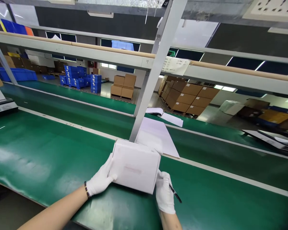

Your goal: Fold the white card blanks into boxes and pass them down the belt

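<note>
A closed white cardboard box is tilted up over the green bench, with faint blurred print on the face toward me. My left hand, in a white glove, grips the box's left edge with the thumb on its front. At the box's right side is my right hand, also gloved, its fingers curled around a black pen that sticks out to the lower right. Those fingertips touch or lie close behind the box edge and are partly hidden. Behind the box, a blurred white item lies on a pale sheet.
A slanted metal post rises just behind the box. The green bench spreads to both sides, with a white strip along its back. Papers lie beyond the post. A device stands at the far left, another at the right.
</note>
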Demonstrator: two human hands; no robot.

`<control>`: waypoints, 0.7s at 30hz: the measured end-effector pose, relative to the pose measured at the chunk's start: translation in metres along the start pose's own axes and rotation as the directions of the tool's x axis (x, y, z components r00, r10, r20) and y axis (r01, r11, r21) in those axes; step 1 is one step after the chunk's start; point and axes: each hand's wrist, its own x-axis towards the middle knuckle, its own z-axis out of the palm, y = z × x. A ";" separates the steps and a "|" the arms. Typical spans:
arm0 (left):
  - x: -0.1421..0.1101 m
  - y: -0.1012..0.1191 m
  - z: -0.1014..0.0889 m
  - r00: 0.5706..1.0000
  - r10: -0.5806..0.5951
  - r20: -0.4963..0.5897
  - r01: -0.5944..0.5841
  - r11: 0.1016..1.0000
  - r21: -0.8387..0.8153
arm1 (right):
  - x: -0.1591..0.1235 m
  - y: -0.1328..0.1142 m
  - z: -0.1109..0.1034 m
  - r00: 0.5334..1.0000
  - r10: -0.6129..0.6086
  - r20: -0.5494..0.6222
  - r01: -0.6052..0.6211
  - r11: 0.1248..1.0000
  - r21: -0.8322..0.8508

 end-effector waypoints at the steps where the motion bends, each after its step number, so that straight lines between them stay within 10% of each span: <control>1: -0.007 -0.003 0.000 0.999 0.026 -0.020 -0.025 0.998 0.057 | -0.009 -0.006 -0.003 1.000 0.007 -0.031 -0.006 1.000 0.018; 5: -0.001 0.009 -0.010 0.994 -0.104 -0.043 0.107 0.991 0.081 | -0.043 -0.027 -0.016 0.990 -0.030 0.140 0.018 0.996 0.087; 8: 0.024 0.040 -0.019 0.966 -0.185 0.183 0.207 0.972 -0.107 | -0.049 -0.050 -0.029 0.935 -0.099 0.341 0.051 0.988 0.146; 15: 0.055 0.069 0.004 0.725 -0.090 0.683 0.433 0.831 -0.349 | 0.005 -0.117 -0.039 0.977 -0.150 0.154 0.170 0.977 -0.126; 21: 0.058 0.044 0.023 0.748 -0.029 0.663 0.446 0.761 -0.470 | 0.022 -0.116 -0.014 0.969 0.127 0.213 -0.038 0.926 -0.376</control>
